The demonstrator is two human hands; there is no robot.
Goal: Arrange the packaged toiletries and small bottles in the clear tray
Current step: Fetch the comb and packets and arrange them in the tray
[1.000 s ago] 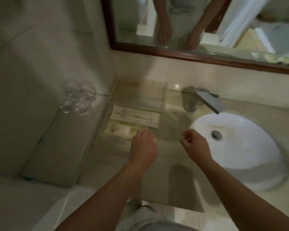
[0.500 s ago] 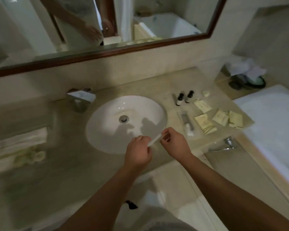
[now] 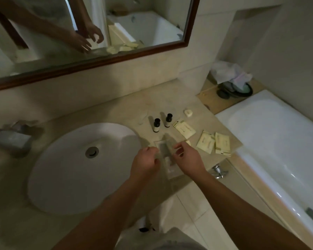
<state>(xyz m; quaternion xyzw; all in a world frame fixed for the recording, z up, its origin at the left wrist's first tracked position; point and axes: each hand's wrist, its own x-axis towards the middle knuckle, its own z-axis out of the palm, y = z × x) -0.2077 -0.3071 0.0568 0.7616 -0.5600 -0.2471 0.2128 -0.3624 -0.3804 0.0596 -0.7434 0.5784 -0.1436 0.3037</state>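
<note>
Both hands meet over the counter just right of the sink. The left hand and right hand are curled around something pale and blurred held between them, near a clear packet; motion blur hides what exactly each is pinching, so I cannot tell whether either grip is closed on it. The clear packet lies flat on the counter under the hands, with something dark inside its upper part and something white lower down; the contents are too blurred to name. Behind the hands stand two small bottles with dark caps, upright and side by side, not touching. To their right lie flat cream sachets: one just beside the bottles, and two more near the counter's right edge, overlapping slightly. A small white piece sits alone further back. The sink is bare apart from its drain plug. Right of the counter is a white bathtub, and on the ledge behind it a dark bowl holds crumpled white paper or cloth. The clear tray is out of view.
</note>
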